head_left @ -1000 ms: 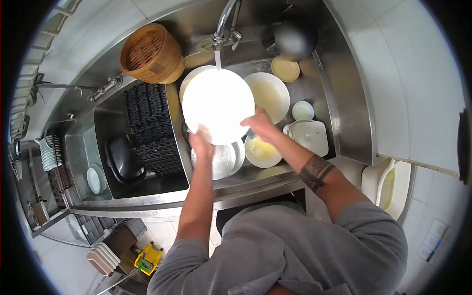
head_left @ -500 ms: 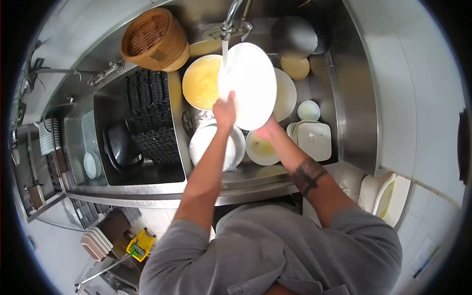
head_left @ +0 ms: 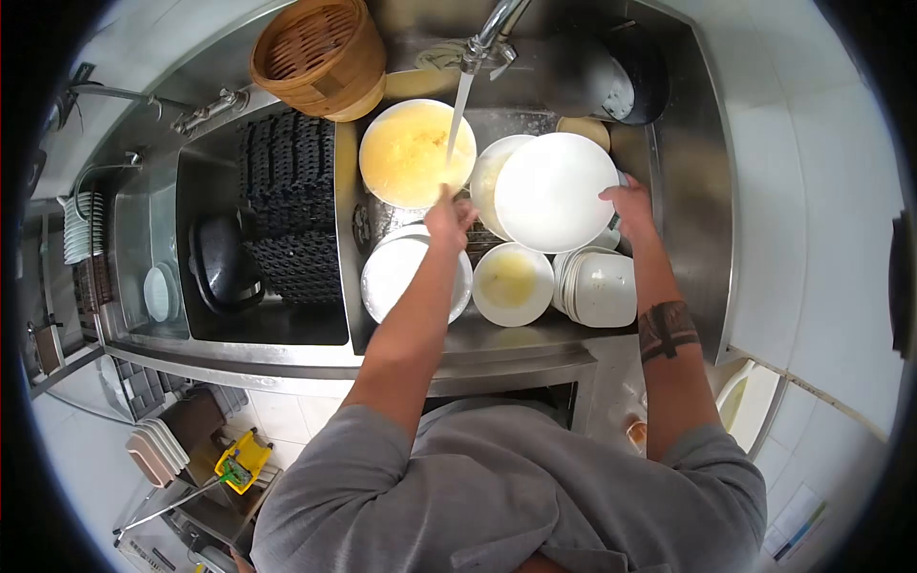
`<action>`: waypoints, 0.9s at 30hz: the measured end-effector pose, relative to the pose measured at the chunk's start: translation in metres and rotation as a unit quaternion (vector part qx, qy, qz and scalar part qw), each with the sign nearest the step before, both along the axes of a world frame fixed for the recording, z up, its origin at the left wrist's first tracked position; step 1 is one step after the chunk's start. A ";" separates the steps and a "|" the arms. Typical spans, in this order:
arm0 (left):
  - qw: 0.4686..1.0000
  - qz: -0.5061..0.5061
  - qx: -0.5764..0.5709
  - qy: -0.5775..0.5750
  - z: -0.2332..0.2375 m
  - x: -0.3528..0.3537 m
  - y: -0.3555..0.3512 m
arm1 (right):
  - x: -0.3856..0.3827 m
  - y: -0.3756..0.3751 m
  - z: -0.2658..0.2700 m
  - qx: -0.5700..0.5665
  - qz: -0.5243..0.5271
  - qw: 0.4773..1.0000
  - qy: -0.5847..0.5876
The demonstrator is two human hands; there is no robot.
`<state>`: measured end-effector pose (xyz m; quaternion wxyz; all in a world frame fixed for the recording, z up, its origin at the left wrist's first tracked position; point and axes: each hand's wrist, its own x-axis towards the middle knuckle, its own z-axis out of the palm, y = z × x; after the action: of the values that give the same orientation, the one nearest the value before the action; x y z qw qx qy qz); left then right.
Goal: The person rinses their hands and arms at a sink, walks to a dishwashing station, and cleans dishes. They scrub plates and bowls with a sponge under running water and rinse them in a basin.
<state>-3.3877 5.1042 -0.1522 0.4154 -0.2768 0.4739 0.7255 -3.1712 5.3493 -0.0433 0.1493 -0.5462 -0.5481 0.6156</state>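
Note:
My right hand point(head_left: 630, 205) grips the right edge of a large white plate point(head_left: 556, 193), its thumb on top and its other fingers underneath. The plate lies over part of another pale plate point(head_left: 485, 186). My left hand point(head_left: 449, 220) holds nothing, its fingers loosely apart. It is close to the lower edge of a plate filled with yellowish liquid point(head_left: 417, 153). Water runs from the faucet point(head_left: 487, 50) down towards that plate's right side. Below my left hand sits a stack of white bowls point(head_left: 413, 286), beside a bowl with yellow residue point(head_left: 514, 284).
Square white dishes point(head_left: 604, 289) are stacked at the sink's lower right. A dark wok point(head_left: 635, 86) stands at the back right. Bamboo steamers point(head_left: 315, 53) occupy the back left, above a basin with black racks point(head_left: 287, 162) and a black lidded container point(head_left: 222, 263).
The large white plate has moved from under the faucet to the right, going from tilted to flatter. My left hand has let go of it; my right hand has shifted to its right edge.

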 end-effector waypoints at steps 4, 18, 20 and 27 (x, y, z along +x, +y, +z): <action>0.987 -0.046 -0.032 -0.151 -0.006 -0.039 0.003 | -0.005 0.018 -0.036 0.027 0.001 0.999 -0.018; 0.994 -0.007 -0.062 0.087 0.018 -0.039 -0.007 | -0.003 0.004 -0.078 0.343 0.160 0.872 -0.311; 0.995 0.048 0.010 0.084 0.042 -0.059 0.008 | -0.023 -0.023 0.017 0.355 0.095 0.905 -0.212; 0.987 0.053 -0.151 0.011 0.046 -0.057 -0.004 | -0.104 0.022 0.137 0.586 0.115 0.802 -0.007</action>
<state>-3.4450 5.1007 -0.1062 0.3248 -0.3531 0.5672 0.6693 -3.2749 5.3713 0.0935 0.3651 -0.2919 -0.8643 0.1857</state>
